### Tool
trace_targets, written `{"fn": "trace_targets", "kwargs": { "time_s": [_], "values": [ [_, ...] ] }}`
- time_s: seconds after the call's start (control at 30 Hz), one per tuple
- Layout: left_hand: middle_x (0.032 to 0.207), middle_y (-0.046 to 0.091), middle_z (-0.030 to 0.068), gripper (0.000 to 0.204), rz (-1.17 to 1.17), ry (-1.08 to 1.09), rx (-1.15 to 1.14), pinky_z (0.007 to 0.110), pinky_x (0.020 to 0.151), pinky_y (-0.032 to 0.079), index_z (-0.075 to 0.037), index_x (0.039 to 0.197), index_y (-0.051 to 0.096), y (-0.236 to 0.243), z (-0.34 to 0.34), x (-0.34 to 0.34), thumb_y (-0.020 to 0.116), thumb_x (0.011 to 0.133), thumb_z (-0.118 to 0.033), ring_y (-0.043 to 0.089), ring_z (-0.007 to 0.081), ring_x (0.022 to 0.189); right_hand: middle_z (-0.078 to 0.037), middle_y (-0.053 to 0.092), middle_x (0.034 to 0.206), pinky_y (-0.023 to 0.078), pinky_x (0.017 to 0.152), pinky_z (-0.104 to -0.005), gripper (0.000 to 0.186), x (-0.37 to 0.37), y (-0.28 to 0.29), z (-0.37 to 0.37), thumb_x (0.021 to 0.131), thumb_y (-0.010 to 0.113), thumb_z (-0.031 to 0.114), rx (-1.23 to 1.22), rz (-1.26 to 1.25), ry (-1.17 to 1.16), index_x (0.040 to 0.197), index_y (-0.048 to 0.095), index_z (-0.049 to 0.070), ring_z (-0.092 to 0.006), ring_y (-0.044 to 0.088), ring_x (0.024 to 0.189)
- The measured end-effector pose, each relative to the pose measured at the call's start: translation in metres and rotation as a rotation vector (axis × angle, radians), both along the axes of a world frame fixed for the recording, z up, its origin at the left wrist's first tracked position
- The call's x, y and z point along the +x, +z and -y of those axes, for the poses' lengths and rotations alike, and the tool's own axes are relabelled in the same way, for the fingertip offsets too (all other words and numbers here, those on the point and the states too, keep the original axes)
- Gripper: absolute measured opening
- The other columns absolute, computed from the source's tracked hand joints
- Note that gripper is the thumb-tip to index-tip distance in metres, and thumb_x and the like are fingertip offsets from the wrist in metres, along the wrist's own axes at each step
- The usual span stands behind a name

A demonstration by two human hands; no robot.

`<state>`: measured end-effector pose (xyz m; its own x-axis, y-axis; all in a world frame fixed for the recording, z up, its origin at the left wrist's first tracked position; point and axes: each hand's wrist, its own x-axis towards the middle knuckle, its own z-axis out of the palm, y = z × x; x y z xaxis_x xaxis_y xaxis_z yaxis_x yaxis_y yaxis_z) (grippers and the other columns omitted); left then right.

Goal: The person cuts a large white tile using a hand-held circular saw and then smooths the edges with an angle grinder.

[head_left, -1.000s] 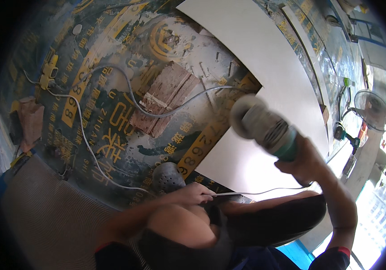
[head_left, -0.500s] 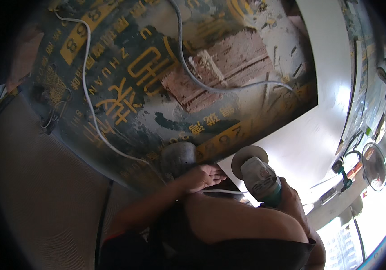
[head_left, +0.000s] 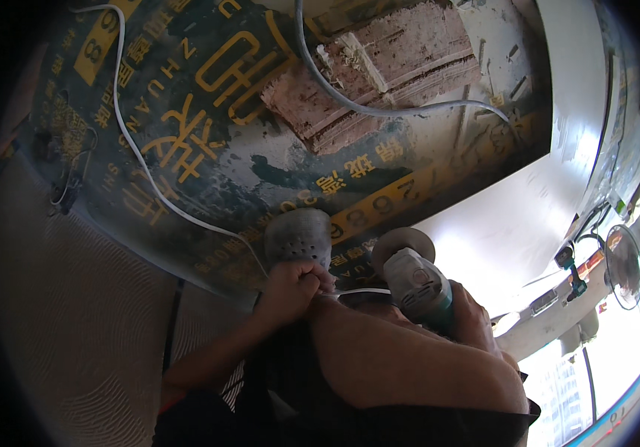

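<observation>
My left hand (head_left: 297, 287) has curled fingers at the white cord, beside a grey perforated clog (head_left: 297, 235); what exactly the fingertips hold is hidden. My right hand (head_left: 470, 319) is closed around a grey and teal angle grinder (head_left: 418, 287), its disc (head_left: 402, 242) tilted over the edge of a large white board (head_left: 506, 205). My bare leg (head_left: 417, 365) lies across the foreground, below both hands. The white cord (head_left: 183, 238) runs over the printed green floor sheet (head_left: 245, 179) and continues to the right past my left hand.
A dusty reddish block (head_left: 364, 74) lies farther forward, crossed by a grey cable (head_left: 379, 112). At right are a cordless drill (head_left: 577, 279), a fan (head_left: 622, 264) and a bright window (head_left: 588, 387). A surface with combed ridges (head_left: 96, 335) fills the lower left.
The grinder has come down and left from its raised position, beside my leg. My left hand's fingers, more spread half a second ago, are now curled in by the clog. The view has shifted.
</observation>
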<state>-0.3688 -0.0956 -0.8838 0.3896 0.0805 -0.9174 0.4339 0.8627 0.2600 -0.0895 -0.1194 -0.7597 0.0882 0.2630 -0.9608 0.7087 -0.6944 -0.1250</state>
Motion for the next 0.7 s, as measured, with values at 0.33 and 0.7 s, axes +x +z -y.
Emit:
{"fn": "trace_targets", "kwargs": {
  "time_s": [0.33,0.7],
  "values": [
    [0.084,0.068,0.0159,0.024,0.031,0.094,-0.087,0.029,0.066,0.055,0.007,0.086,0.066,-0.009,0.004,-0.004,0.044,0.082,-0.002,0.068,0.0188,0.075,-0.023,0.061,0.098,0.051,0.073,-0.0460,0.051,-0.002,-0.003,0.004,0.076,0.071,0.023,0.010,-0.043,-0.021,0.113,0.046,0.000,-0.0414,0.063,0.088],
    [0.074,0.068,0.0128,0.023,0.018,0.042,0.062,0.027,0.059,0.053,0.005,0.080,0.067,-0.007,0.004,-0.003,0.045,0.081,-0.003,0.066,0.0162,0.067,-0.021,0.063,0.096,0.053,0.076,-0.0442,0.057,-0.001,-0.007,0.006,0.066,0.078,0.014,-0.046,-0.010,-0.199,0.112,0.046,0.002,-0.0371,0.065,0.090]
  ]
}}
